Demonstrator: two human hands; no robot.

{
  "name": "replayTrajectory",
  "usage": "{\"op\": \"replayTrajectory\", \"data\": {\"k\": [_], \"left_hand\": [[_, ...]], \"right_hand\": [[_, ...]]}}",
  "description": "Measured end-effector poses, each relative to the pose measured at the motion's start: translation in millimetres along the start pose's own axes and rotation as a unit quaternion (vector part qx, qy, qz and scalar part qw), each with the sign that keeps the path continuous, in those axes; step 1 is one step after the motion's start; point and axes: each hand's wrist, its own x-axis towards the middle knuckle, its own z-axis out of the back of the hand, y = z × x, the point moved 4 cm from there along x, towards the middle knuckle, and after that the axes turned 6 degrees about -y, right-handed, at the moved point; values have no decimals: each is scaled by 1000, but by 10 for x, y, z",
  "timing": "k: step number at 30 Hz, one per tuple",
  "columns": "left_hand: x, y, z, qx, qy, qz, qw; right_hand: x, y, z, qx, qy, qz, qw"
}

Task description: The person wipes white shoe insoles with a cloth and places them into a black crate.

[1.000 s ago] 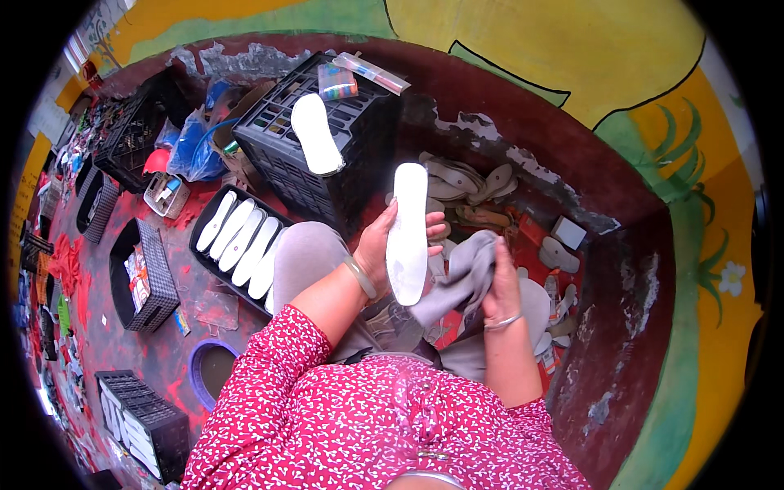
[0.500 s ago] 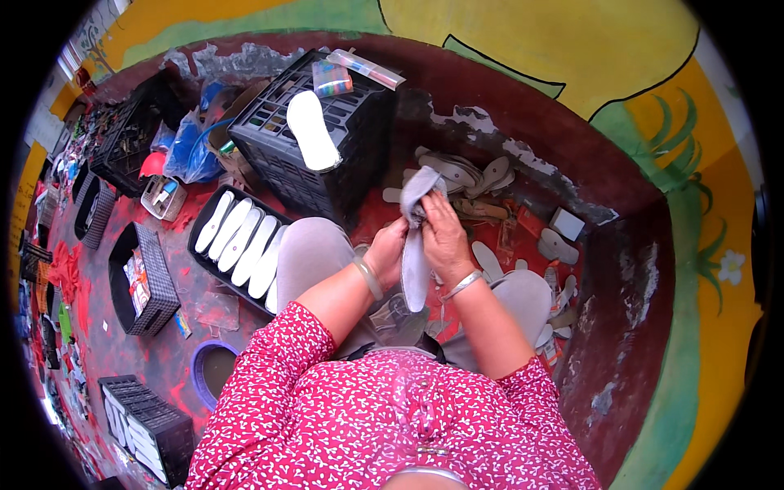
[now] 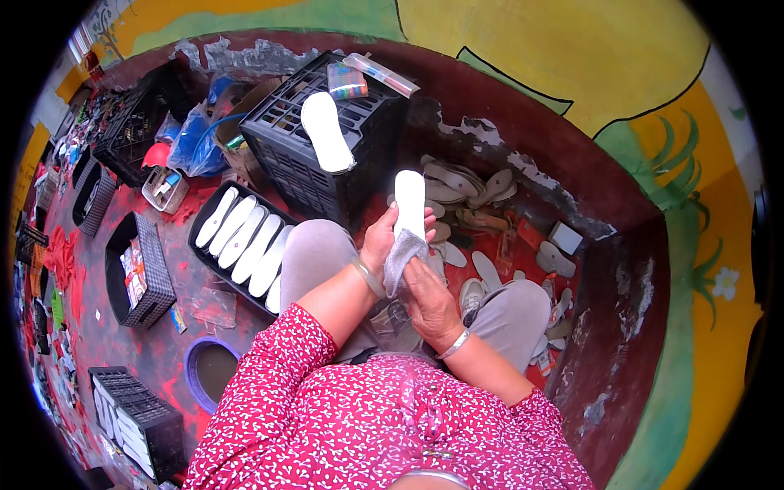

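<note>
Between my knees a white shoe sole (image 3: 410, 200) points away from me, its broad face lit brightly. My left hand (image 3: 378, 242) is closed round its left edge, with fingertips showing at the right edge. A grey cloth (image 3: 403, 255) wraps over the sole's near end. My right hand (image 3: 433, 300) presses this cloth against the sole from the right; some of its fingers are hidden by the cloth.
To the left, a black basket (image 3: 219, 194) holds several white soles in a row. Another white sole (image 3: 327, 131) lies on an upturned black crate (image 3: 367, 151). Loose soles (image 3: 465, 184) are heaped by the wall on the right. A purple-rimmed basin (image 3: 190, 365) holds murky liquid.
The sole has been turned and now extends away from me above the cloth, where before it hung toward me. The cloth and my right hand have come nearer to me.
</note>
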Motion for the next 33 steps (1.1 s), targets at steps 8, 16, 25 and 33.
{"op": "replayTrajectory", "data": {"k": [8, 16, 25, 33], "left_hand": [[-144, 240, -128, 76, 81, 94, 989], [-310, 243, -361, 216, 131, 29, 967], [-338, 134, -371, 188, 151, 87, 967], [-334, 186, -339, 326, 102, 136, 930]], "right_hand": [[120, -145, 102, -171, -33, 9, 985], [435, -432, 456, -212, -125, -13, 969], [281, -1314, 913, 459, -243, -394, 759], [188, -1127, 764, 479, -96, -389, 781]]}}
